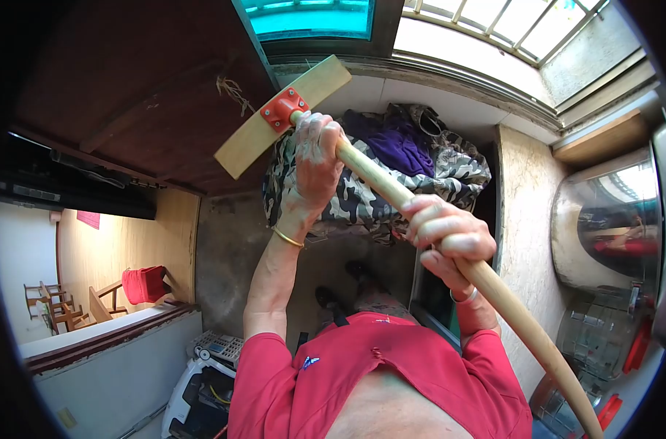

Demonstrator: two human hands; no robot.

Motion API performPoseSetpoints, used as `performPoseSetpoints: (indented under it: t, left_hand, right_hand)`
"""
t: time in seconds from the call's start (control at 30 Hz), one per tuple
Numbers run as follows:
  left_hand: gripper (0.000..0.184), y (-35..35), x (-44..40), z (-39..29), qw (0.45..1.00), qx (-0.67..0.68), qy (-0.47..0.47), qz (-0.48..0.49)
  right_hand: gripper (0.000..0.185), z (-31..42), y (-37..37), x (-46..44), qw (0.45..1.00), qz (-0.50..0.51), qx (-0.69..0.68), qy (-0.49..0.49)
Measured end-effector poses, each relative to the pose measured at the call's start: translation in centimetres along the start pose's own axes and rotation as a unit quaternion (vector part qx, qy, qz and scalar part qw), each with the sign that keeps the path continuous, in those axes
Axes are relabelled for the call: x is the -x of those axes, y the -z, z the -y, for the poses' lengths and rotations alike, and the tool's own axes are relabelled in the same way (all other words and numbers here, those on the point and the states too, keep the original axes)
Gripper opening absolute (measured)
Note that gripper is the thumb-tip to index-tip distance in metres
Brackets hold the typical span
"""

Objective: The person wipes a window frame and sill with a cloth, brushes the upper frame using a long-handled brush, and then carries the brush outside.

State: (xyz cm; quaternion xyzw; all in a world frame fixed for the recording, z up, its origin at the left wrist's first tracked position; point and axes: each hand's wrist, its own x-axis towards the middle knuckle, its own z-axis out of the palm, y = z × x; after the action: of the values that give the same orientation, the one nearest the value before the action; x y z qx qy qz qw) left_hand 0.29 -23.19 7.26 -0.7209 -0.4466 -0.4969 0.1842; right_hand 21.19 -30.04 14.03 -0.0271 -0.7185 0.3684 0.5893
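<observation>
A long wooden pole (519, 314) runs diagonally across the view, from the lower right up to a flat wooden board (247, 144). A red bracket (284, 110) with several screws joins board and pole. Just below that bracket, my left hand (316, 157) is wrapped round the pole. Farther down, my right hand (448, 235) also grips it, fingers curled over the top. Behind the pole lies a heap of camouflage cloth (461, 172) with a purple cloth (402, 148) on it.
A dark red panel (150, 95) stands at the upper left, beside a barred window (487, 25). On the right are a worn counter edge (527, 212) and a shiny metal vessel (611, 227). A white and black appliance (201, 395) sits at the lower left.
</observation>
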Motion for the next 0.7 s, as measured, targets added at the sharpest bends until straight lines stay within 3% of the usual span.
performPoseSetpoints:
  t: [0.2,0.43,0.7]
  left_hand:
    - [0.023,-3.7,1.0,1.9,0.999,0.039,0.008,0.004]
    - [0.025,-3.5,-0.7,-1.2,0.997,0.073,-0.002,-0.008]
    - [0.020,-4.0,1.5,2.6,0.999,0.000,0.039,-0.005]
  right_hand:
    - [0.019,-2.7,1.0,1.3,0.999,-0.026,0.017,-0.010]
    - [0.025,1.9,2.1,0.0,0.997,0.029,0.069,-0.010]
    - [0.019,-3.8,2.5,2.4,0.995,0.015,0.082,-0.055]
